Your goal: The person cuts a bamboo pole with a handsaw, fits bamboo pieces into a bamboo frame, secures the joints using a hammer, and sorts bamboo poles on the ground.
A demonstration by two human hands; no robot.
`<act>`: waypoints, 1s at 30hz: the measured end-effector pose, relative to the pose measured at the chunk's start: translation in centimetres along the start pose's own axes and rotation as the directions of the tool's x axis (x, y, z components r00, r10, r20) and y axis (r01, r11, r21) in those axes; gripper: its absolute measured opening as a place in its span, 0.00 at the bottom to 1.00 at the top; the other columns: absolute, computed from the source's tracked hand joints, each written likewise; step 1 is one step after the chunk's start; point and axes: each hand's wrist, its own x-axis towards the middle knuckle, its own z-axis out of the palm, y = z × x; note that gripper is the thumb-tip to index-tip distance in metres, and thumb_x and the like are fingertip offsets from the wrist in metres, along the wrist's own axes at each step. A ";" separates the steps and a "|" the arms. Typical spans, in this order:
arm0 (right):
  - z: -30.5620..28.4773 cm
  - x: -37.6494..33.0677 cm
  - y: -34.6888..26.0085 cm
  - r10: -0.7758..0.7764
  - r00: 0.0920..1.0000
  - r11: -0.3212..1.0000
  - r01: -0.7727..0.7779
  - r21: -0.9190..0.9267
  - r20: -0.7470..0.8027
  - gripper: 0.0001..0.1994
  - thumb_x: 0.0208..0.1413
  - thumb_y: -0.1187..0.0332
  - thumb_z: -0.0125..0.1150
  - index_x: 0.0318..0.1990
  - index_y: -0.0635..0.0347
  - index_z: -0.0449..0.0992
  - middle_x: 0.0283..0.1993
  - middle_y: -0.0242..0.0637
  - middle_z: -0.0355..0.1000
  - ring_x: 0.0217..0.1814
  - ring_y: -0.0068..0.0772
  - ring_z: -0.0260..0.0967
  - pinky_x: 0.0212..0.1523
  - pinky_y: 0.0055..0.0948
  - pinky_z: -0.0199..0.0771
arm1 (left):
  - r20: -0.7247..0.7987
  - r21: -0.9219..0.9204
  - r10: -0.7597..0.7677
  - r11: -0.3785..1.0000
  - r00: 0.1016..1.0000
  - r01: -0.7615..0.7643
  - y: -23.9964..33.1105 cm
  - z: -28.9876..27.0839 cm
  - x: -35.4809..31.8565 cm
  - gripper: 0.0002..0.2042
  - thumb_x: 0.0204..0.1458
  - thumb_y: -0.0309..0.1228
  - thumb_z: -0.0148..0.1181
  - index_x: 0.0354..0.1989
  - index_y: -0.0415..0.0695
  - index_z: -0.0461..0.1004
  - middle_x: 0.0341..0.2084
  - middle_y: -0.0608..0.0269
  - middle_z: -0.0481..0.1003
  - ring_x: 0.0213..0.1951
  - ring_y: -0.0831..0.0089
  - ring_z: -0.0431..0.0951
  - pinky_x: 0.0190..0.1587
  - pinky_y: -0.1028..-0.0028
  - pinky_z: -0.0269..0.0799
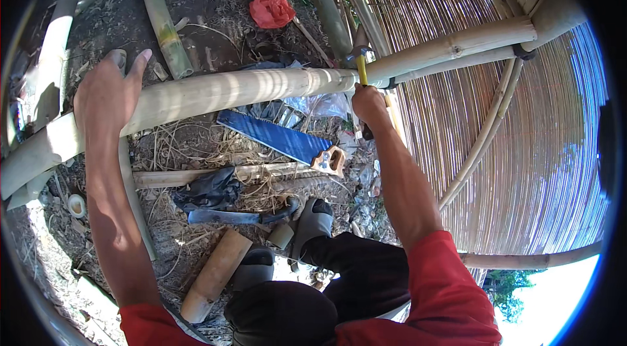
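Observation:
My left hand lies over a long pale bamboo pole that runs across the view, palm on top and fingers spread over its far side. My right hand is closed around the yellow handle of a claw hammer. The hammer's dark head sits at the spot where this pole meets a second bamboo pole running up to the right. Both sleeves are red.
A blue hand saw with a wooden handle lies on the ground below the pole. Near my feet lie a short bamboo piece, a dark blade and black cloth. A woven slat screen fills the right. Red plastic lies beyond.

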 end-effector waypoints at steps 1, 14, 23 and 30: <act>-1.9 -0.6 -2.5 0.040 0.998 0.993 -0.045 0.107 0.047 0.27 0.72 0.54 0.43 0.40 0.75 0.79 0.44 0.72 0.76 0.48 0.74 0.75 0.53 0.60 0.74 | -0.017 0.020 -0.005 1.000 1.000 0.005 -0.8 0.5 0.1 0.33 0.61 0.62 0.52 0.52 0.40 0.79 0.44 0.40 0.81 0.49 0.43 0.81 0.53 0.53 0.74; -6.9 -1.8 -7.1 0.115 0.922 0.975 -0.035 0.218 -0.369 0.26 0.74 0.54 0.40 0.44 0.71 0.77 0.36 0.70 0.76 0.46 0.72 0.76 0.50 0.59 0.75 | 0.043 0.054 -0.032 0.998 0.999 0.030 0.0 -0.5 -0.2 0.33 0.62 0.62 0.52 0.53 0.39 0.78 0.44 0.39 0.81 0.49 0.43 0.81 0.54 0.53 0.74; -8.4 6.9 -2.7 0.068 0.998 0.996 -0.067 0.065 -0.018 0.22 0.69 0.60 0.45 0.49 0.73 0.80 0.48 0.58 0.80 0.50 0.60 0.79 0.54 0.50 0.79 | 0.024 0.038 -0.038 0.999 0.999 0.037 0.4 0.2 0.0 0.33 0.62 0.62 0.52 0.53 0.40 0.78 0.44 0.39 0.81 0.49 0.43 0.81 0.54 0.53 0.74; -6.8 6.1 -3.6 0.147 0.806 0.985 -0.069 0.155 -0.573 0.24 0.73 0.55 0.41 0.43 0.73 0.74 0.40 0.67 0.78 0.46 0.70 0.77 0.49 0.59 0.78 | 0.008 -0.015 -0.001 1.000 1.000 0.001 1.4 -0.9 0.3 0.34 0.61 0.63 0.52 0.55 0.40 0.78 0.44 0.39 0.81 0.51 0.43 0.81 0.55 0.53 0.74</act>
